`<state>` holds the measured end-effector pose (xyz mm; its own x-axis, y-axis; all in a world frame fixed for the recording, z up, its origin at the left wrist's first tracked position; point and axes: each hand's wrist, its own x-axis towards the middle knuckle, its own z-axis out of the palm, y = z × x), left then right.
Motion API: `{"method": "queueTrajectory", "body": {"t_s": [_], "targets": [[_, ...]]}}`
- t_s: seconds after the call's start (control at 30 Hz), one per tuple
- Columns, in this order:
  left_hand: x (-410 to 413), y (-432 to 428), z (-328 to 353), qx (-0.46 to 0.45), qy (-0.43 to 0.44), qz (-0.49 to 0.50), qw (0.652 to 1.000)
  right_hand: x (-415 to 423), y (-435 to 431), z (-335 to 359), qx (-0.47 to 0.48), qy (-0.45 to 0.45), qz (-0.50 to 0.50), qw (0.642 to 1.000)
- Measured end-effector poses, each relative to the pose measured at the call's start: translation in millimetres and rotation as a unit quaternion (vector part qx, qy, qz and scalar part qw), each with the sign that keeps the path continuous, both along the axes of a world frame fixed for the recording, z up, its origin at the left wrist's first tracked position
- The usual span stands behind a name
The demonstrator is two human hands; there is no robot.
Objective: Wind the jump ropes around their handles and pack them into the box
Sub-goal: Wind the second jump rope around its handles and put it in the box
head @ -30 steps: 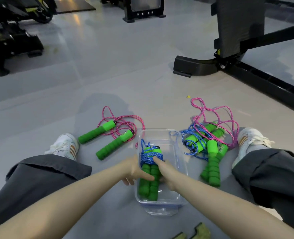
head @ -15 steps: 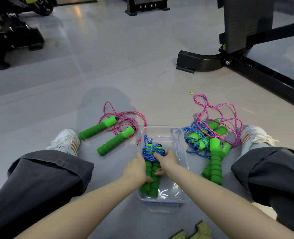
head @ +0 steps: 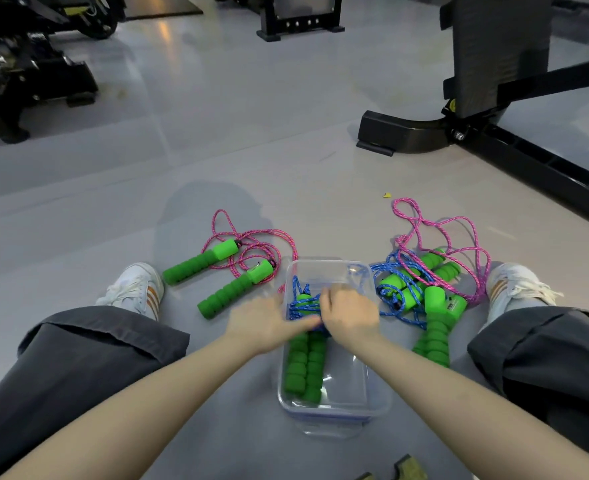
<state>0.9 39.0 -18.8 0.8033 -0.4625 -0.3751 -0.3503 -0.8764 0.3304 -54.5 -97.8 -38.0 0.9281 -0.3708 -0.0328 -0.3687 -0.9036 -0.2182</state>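
Observation:
A clear plastic box (head: 378,393) sits on the floor between my legs. Inside it lies a wound jump rope (head: 305,362): two green foam handles side by side with blue cord wrapped around their far ends. My left hand (head: 263,323) and my right hand (head: 350,315) both rest on that blue wrapping, fingers pressed onto the cord. A pink rope with green handles (head: 217,261) lies loose on the floor to the left. To the right sits a tangled pile of blue and pink ropes with green handles (head: 431,296).
My legs in grey trousers and white shoes (head: 135,289) flank the box. A black machine base (head: 400,133) and its long rail stand at the back right; more dark gym gear (head: 26,67) at the back left. A small olive object (head: 410,469) lies near the bottom edge.
Both hands have slid from the handles' middle up to the blue wrapped end inside the box. The bundle has stayed in the box.

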Motion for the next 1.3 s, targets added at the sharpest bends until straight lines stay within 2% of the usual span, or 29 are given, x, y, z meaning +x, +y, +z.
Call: {"method": "queueTrajectory", "body": {"t_s": [0.1, 0.23, 0.3, 0.5, 0.63, 0.77, 0.9, 1.0, 1.07, 1.17, 1.3], "targets": [[34, 15, 2, -0.050, -0.048, 0.041, 0.997, 18, -13, 14, 0.045, -0.018, -0.003, 0.999], [81, 43, -18, 0.015, -0.128, 0.064, 0.990, 48, -7, 20, 0.066, -0.043, 0.076, 0.994], [98, 55, -28, 0.070, -0.121, 0.078, 0.987, 64, 6, 20, 0.056, -0.050, 0.105, 0.992], [141, 73, -52, 0.192, -0.003, 0.110, 0.975, 87, 27, 7, 0.039, -0.062, 0.169, 0.983], [157, 71, -58, 0.199, 0.034, 0.094, 0.975, 97, 21, -2, 0.025, -0.059, 0.153, 0.986], [140, 53, -68, 0.190, -0.069, 0.053, 0.978, 102, 14, -7, 0.018, -0.023, 0.138, 0.990], [117, 34, -77, 0.103, -0.071, 0.081, 0.989, 97, 6, -5, 0.032, -0.031, 0.117, 0.992], [118, 30, -64, 0.108, -0.104, 0.068, 0.986, 93, -2, 5, 0.029, -0.024, 0.122, 0.992], [125, 31, -41, 0.157, -0.197, 0.018, 0.968, 92, -10, 17, 0.047, -0.016, 0.121, 0.991], [133, 31, 11, 0.215, -0.355, -0.107, 0.903, 91, -17, 42, 0.069, -0.012, 0.147, 0.987], [134, 27, 82, 0.185, -0.475, -0.232, 0.829, 93, -26, 85, 0.061, -0.014, 0.210, 0.976]]}}
